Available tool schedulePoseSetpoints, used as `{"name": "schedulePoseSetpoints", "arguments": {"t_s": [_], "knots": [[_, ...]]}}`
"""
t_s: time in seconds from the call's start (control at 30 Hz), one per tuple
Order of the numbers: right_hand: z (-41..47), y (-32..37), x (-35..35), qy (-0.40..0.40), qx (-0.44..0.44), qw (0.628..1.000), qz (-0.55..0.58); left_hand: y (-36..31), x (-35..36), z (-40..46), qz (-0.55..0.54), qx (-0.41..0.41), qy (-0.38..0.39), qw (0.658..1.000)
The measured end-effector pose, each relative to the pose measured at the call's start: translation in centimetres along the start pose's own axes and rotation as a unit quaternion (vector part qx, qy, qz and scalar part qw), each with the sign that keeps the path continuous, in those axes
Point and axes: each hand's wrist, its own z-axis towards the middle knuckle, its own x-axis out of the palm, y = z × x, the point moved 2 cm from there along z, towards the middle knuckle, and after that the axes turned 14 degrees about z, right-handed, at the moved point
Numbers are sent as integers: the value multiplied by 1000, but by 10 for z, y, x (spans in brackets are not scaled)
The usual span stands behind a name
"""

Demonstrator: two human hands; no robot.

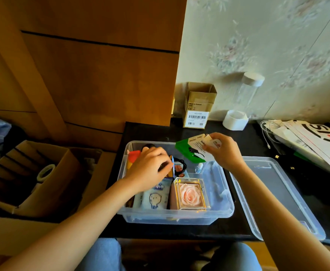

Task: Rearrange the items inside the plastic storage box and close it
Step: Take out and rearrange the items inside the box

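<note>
The clear box (176, 214) sat open at the bench's (244, 137) front edge, its lid (277, 196) lying flat just beside it on the right. Left hand (150, 167) was down inside, fingers curled round a small upright card (172, 167). Right hand (221, 149) pinched a little carton (198, 143) above the box's back right corner.

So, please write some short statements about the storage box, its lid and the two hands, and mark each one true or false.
1. The lid is on the plastic storage box. False: it lies on the table right of the box.
2. The right hand holds a small carton. True.
3. The rose case lies outside the box. False: it is inside.
4. The left hand is inside the box. True.
</note>
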Motion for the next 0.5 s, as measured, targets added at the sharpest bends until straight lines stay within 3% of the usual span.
{"name": "schedulePoseSetpoints", "arguments": {"t_s": [0.13,0.27,0.37,0.5], "knots": [[1,-12,4,-13,5,1000,-5,-16,17,42,94,9,174,980],[6,-21,8,-22,1,1000,-12,-28,47,77,67,107,339,932],[9,-27,9,-18,-12,1000,13,-24,65,88,83,117,389,910],[13,-32,9,-3,-40,999,30,-22,81,90,222,149,394,879]]}}
